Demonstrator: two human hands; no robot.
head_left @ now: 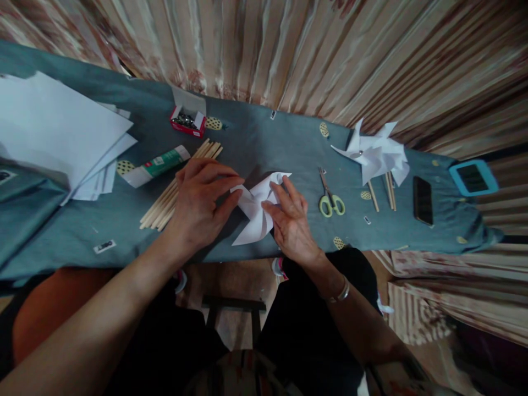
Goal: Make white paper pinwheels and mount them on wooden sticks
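Observation:
A white paper pinwheel (pixel 256 220) is between my hands near the table's front edge, its points folded in toward the middle. My left hand (pixel 202 195) pinches the pinwheel's upper left tip between thumb and forefinger. On its right side, my right hand (pixel 292 223) grips the paper, with the thumb near the centre and fingers at the upper right fold. Wooden sticks (pixel 165 201) lie in a bundle partly beneath my left hand. To the right of my right hand rest scissors (pixel 330 201) with green handles.
Behind the sticks are a glue stick (pixel 163 163) and an open red box (pixel 187 124) of small metal pieces. White paper sheets (pixel 61 129) cover the left. Finished pinwheels (pixel 377 154) on sticks, a phone (pixel 423 201) and a blue-framed device (pixel 473 177) lie right. A curtain (pixel 264 49) hangs behind.

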